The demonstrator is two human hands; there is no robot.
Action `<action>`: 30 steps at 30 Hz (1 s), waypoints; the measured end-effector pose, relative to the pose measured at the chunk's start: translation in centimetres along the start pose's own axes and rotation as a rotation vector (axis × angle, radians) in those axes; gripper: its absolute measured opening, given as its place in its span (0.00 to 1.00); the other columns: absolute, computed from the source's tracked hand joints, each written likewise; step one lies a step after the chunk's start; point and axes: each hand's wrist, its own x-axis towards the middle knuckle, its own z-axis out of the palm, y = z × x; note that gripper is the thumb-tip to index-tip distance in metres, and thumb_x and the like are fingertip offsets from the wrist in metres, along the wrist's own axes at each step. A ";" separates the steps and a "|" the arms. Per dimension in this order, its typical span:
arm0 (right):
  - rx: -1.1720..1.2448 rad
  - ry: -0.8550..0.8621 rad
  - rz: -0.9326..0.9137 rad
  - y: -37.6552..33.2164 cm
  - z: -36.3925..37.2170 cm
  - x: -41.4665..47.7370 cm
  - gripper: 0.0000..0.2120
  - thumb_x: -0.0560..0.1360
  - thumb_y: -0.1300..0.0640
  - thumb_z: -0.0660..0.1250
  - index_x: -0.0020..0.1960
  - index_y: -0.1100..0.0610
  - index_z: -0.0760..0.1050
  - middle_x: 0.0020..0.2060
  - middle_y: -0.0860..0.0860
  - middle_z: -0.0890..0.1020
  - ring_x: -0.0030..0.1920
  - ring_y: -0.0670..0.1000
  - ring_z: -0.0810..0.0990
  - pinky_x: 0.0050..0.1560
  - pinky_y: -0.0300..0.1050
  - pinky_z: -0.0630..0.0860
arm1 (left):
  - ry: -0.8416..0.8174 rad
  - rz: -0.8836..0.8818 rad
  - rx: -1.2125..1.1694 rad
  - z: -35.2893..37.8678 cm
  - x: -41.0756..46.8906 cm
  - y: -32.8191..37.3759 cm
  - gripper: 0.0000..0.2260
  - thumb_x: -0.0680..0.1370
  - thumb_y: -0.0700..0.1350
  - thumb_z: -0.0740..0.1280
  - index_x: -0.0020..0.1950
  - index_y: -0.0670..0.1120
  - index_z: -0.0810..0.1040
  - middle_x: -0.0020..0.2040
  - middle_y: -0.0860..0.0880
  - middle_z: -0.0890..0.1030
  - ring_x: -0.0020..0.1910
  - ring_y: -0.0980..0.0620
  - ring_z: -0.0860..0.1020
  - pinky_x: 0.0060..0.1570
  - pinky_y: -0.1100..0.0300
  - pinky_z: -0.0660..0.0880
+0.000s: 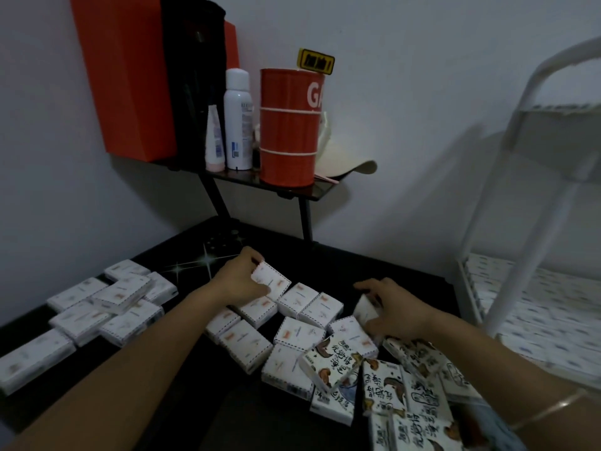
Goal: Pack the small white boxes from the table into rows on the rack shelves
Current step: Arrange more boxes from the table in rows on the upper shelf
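Small white boxes [294,333] lie flat and loose on the dark table [195,402], many touching or overlapping in a centre heap. A second cluster [97,307] of the same boxes sits on the left of the table, apart from the heap. At lower right, packs with black-and-brown printed faces [406,385] are piled up, several tilted against each other.

Left hand [242,278]: fingers clamped on one tilted box [271,281] at the far edge of the heap, thumb on its near side.

Right hand [396,310]: fingers curled round an upended box [366,309] at the right end of the heap. This region is blurred, so the grip appears to be a pinch, not confirmed. A thin bracelet [553,408] is on the right wrist.

Rack [520,131]: white tube frame, right of the table. Its lower shelf [536,320] carries white boxes in rows, detail smeared. An upper shelf shows from below.

Behind the table, a black wall shelf [292,187] on brackets holds a red can [287,125], a white spray bottle [238,118], a small tube [215,138], an orange carton [126,76] and a pale cap [344,157] just beside the can.
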 end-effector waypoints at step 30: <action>0.131 0.854 -0.012 3.9 -26.4 -28.7 0.18 0.72 0.44 0.69 0.61 0.38 0.72 0.45 0.47 0.80 0.27 0.40 0.78 0.27 0.32 0.71 | -0.258 0.706 -0.735 1.5 -11.5 42.6 0.14 0.74 0.48 0.71 0.58 0.49 0.76 0.52 0.48 0.82 0.46 0.52 0.82 0.44 0.56 0.80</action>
